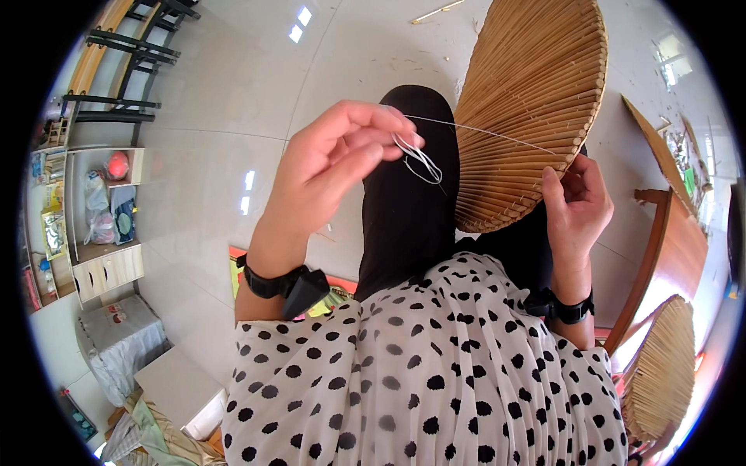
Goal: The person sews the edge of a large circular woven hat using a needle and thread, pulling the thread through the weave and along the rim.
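A round tan mat of stalks [528,101], fanned out from the centre, stands tilted against my dark-trousered legs. My right hand [579,202] pinches its near right rim, thumb on the face and the other fingers curled behind. My left hand [334,155] is raised left of the mat, its fingers closed on a white thread [423,161], part of which hangs in a small loop below the fingertips. From these fingers one strand runs taut across the mat to the rim beside my right thumb. Whether a needle is on the thread I cannot tell.
A wooden table [660,256] stands at the right, with another stalk mat [660,369] nearer me. Shelves [109,202] with bags and a red ball line the left. Stalk scraps lie on the tiled floor [225,85], and a black-framed rack [132,54] stands far left.
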{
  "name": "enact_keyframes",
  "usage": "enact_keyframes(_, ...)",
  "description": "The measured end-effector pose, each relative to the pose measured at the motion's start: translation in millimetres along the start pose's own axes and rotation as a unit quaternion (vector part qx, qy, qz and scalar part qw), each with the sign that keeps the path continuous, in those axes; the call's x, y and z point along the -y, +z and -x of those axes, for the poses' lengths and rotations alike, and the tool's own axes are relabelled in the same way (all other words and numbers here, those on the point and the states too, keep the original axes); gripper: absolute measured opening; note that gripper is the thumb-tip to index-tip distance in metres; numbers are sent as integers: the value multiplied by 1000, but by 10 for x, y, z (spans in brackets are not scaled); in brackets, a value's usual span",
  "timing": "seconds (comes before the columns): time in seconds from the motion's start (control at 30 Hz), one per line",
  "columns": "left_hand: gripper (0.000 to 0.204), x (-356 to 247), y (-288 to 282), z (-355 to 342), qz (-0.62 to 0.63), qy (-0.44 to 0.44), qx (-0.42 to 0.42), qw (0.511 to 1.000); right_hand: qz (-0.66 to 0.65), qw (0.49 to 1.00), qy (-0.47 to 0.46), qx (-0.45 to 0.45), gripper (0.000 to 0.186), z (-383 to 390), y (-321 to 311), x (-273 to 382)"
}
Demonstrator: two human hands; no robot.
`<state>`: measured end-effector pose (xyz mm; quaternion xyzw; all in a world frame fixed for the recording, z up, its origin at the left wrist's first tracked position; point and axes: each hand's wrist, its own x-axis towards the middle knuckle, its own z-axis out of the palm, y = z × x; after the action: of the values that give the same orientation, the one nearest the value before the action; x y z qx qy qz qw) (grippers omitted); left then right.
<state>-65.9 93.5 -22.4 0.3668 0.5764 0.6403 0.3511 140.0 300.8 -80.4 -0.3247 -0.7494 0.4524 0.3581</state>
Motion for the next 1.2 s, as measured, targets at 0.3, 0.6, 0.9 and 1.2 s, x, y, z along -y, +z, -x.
enact_keyframes(0.3, 20, 602, -306, 108, -310, -57, -67, 947, 10, 1000, -14, 5, 25, -19, -13, -1)
enact_keyframes(0.6, 14, 573, -198, 50, -616, 152, -212, 743, 28, 1000, -11, 1, 25, -13, -8, -4)
enact_keyframes(0.9, 9, 740, 37, -117, -634, 255, -12, 730, 15, 1000, -10, 4, 25, -23, -24, -15)
enact_keyframes(1.2, 6, 380, -1, -21, -724, 146, 94, 667, 13, 1000, -13, -8, 24, -28, -9, -51)
